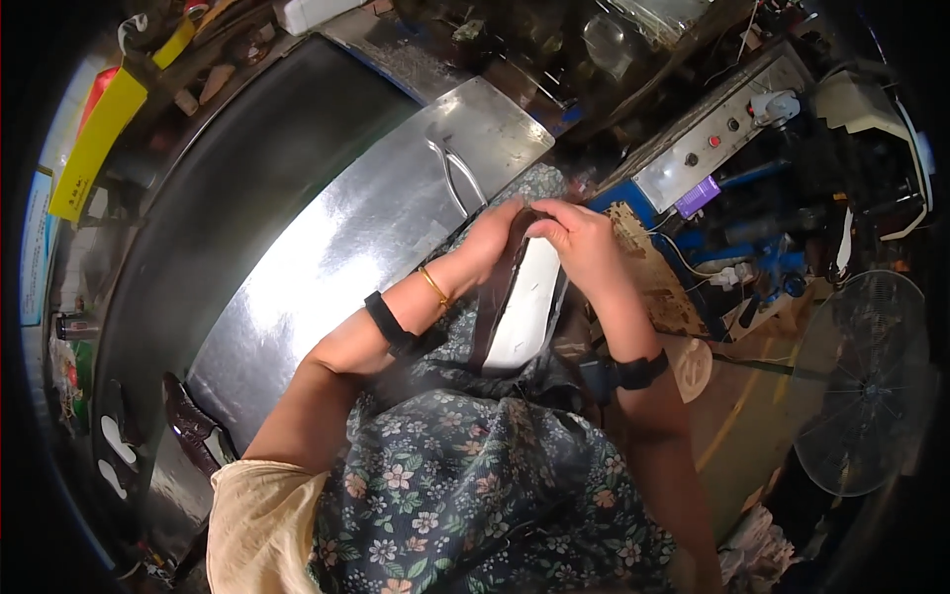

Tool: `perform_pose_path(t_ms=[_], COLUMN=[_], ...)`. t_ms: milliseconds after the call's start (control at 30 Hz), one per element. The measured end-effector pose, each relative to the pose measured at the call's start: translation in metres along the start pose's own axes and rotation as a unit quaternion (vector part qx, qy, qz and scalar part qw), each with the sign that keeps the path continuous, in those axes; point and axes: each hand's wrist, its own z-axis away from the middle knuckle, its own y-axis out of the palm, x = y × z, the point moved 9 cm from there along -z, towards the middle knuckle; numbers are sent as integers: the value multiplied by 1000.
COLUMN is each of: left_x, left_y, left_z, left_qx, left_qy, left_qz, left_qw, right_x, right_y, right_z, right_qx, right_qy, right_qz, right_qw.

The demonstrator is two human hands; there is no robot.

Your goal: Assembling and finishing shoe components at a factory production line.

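Observation:
A dark brown shoe upper [492, 315] lies over my lap with its white insole board [522, 315] facing up. At its far end, my left hand [492, 236] grips the edge of the upper from the left side. My right hand [582, 243] pinches the same end from the right, thumb bent over the rim. Fingertips of both hands nearly meet there, and what lies between them is partly hidden. Metal pincers [457, 178] rest on the shiny metal sheet [297, 252], just beyond my left hand.
A finished-looking dark brown shoe [190, 416] stands on the bench at left, near further shoes with white insides [119, 441]. Along the left runs a black conveyor belt [267, 124]. A control panel [717, 142] with buttons is at right, above a round fan [863, 386].

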Motion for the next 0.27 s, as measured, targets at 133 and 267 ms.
perform_pose_path(t_ms=[133, 267], left_x=[-58, -56], left_y=[21, -13], left_z=[29, 15], left_qx=[36, -12], left_qy=[299, 219], left_qz=[-242, -408], left_qw=[923, 886], right_x=[-36, -64], right_y=[20, 95], right_z=[20, 107], right_qx=[-30, 8], right_qy=[74, 134], right_qz=[-57, -344], right_qw=[995, 929])
